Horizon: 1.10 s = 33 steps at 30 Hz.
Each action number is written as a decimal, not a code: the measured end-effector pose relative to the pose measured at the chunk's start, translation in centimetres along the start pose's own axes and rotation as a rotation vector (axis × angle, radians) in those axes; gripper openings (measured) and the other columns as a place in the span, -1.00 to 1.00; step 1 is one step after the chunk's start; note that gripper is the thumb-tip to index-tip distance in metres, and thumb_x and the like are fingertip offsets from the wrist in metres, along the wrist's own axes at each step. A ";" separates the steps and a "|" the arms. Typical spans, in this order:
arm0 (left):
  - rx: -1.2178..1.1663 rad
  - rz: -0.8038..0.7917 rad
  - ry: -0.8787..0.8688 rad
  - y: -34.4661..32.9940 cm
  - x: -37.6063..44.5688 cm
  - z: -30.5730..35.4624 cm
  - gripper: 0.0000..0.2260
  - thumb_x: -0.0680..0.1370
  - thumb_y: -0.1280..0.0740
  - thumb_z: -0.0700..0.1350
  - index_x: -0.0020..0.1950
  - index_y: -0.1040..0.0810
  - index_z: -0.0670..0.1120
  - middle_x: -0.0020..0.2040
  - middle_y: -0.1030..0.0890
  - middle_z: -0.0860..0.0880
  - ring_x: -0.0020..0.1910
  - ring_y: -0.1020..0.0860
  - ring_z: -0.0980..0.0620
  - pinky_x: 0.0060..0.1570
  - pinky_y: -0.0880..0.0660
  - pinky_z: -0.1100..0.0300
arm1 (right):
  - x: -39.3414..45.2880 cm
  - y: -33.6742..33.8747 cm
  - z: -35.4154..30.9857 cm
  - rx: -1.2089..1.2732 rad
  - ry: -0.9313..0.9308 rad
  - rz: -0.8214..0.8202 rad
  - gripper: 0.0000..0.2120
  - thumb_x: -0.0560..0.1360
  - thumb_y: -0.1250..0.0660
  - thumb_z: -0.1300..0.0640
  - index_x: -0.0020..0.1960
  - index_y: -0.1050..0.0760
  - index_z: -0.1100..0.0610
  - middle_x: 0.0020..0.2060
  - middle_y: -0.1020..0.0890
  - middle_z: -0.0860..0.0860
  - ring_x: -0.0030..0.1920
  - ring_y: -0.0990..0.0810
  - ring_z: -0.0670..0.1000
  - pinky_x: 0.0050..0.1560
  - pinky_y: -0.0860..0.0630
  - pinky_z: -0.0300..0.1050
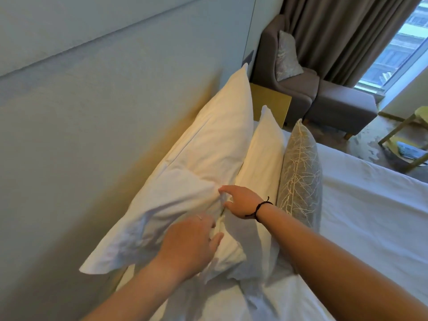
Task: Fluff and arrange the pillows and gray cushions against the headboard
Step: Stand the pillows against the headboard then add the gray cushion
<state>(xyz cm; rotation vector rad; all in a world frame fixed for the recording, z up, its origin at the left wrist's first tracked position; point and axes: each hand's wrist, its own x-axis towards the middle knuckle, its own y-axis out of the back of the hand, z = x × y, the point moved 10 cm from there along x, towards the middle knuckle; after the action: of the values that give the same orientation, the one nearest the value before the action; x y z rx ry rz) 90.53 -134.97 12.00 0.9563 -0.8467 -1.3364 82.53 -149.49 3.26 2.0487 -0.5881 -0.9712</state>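
Two white pillows stand on edge against the pale headboard point(92, 112): a large one point(208, 144) at the back and a smaller one point(261, 163) in front of it. A gray cushion point(301, 177) with a pale branch pattern leans on the smaller pillow. My left hand point(190, 244) sits in the gap between the two pillows, fingers curled into the white fabric there. My right hand point(240, 200), with a black wrist band, pinches the large pillow's near end by fingers and thumb. A nearer white pillow point(231, 253) lies under my left hand.
The white bed sheet point(370, 216) spreads to the right. A wooden bedside table point(271, 103) stands past the pillows. Beyond it are a gray armchair point(301, 89) with its own cushion point(286, 56), a footstool point(342, 107), curtains and a window. A yellow-green chair point(407, 140) stands at far right.
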 end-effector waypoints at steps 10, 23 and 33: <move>-0.449 -0.417 0.504 -18.9 3.0 -3.2 -0.40 0.49 -0.22 0.36 0.29 -0.45 -0.08 0.23 -0.57 -0.07 0.19 -0.54 -0.12 0.16 -0.50 0.00 | 8.7 2.5 7.5 -0.840 0.037 -0.259 -0.45 0.43 -0.34 0.21 0.37 -0.34 -0.09 0.22 -0.53 -0.01 0.24 -0.48 0.11 0.13 -0.43 0.06; -0.272 -0.218 0.282 -14.9 7.3 0.7 -0.73 0.62 -0.10 0.16 -0.04 -0.49 0.04 -0.03 -0.61 0.01 -0.06 -0.57 -0.06 -0.21 -0.28 0.16 | 9.9 4.6 7.4 -0.996 0.123 -0.124 -0.82 0.40 -0.33 0.23 -0.34 -0.40 0.07 -0.39 -0.44 -0.01 -0.34 -0.48 0.06 -0.29 -0.46 -0.10; -0.637 -0.357 0.524 -14.8 1.9 -1.6 -0.66 0.45 -0.30 0.30 0.02 -0.27 0.15 -0.06 -0.45 0.15 -0.13 -0.45 0.18 -0.20 -0.34 0.16 | 5.8 4.4 4.9 -0.658 0.099 0.197 -0.85 0.49 -0.22 0.21 -0.24 -0.42 0.05 -0.27 -0.53 0.01 -0.18 -0.53 0.10 -0.03 -0.45 0.01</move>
<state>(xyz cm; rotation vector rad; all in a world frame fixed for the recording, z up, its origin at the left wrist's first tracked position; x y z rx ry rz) 86.27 -136.69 -2.31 0.8943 0.1632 -1.4283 81.81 -158.22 2.27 1.4145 -0.3443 -0.8035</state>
